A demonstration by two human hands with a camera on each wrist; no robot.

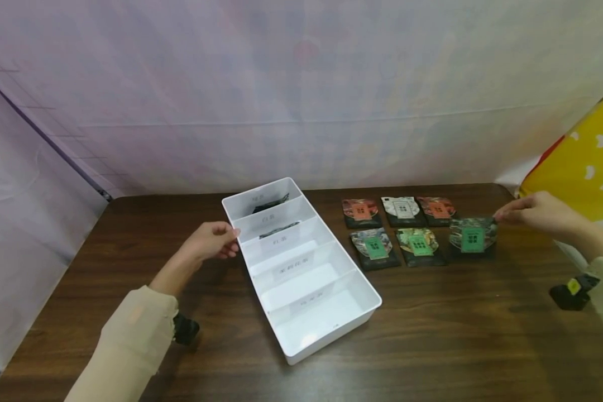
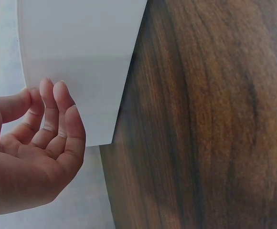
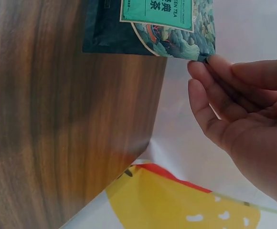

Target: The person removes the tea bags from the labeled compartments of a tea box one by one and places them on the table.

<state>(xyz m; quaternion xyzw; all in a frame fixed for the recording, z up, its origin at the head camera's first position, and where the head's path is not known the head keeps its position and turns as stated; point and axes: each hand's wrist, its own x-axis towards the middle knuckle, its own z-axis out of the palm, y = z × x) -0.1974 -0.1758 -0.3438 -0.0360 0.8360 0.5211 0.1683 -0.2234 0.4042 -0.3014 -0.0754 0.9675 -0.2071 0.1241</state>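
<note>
My right hand (image 1: pixel 542 212) pinches the top corner of a green-labelled tea packet (image 1: pixel 472 239) between thumb and fingertips. In the right wrist view the words "green tea" partly show on that packet (image 3: pixel 167 19). At the far left side of a white divided box (image 1: pixel 326 329), my left hand (image 1: pixel 213 241) pinches the rim with thumb and forefinger, its other fingers loosely curved beside the wall. Dark packets stand in the two farthest compartments, a first packet (image 1: pixel 271 204) and a second packet (image 1: pixel 279 229). The three nearer compartments hold none.
Right of the box, several tea packets lie in two rows: orange-labelled (image 1: pixel 360 212), white-labelled (image 1: pixel 403 209) and another orange-labelled (image 1: pixel 437 209) behind, two green-labelled ones (image 1: pixel 374 247) (image 1: pixel 420 245) in front. A pale curtain (image 1: pixel 301 111) hangs behind the wooden table (image 1: pixel 432 335); yellow cloth (image 1: pixel 578 162) is at right.
</note>
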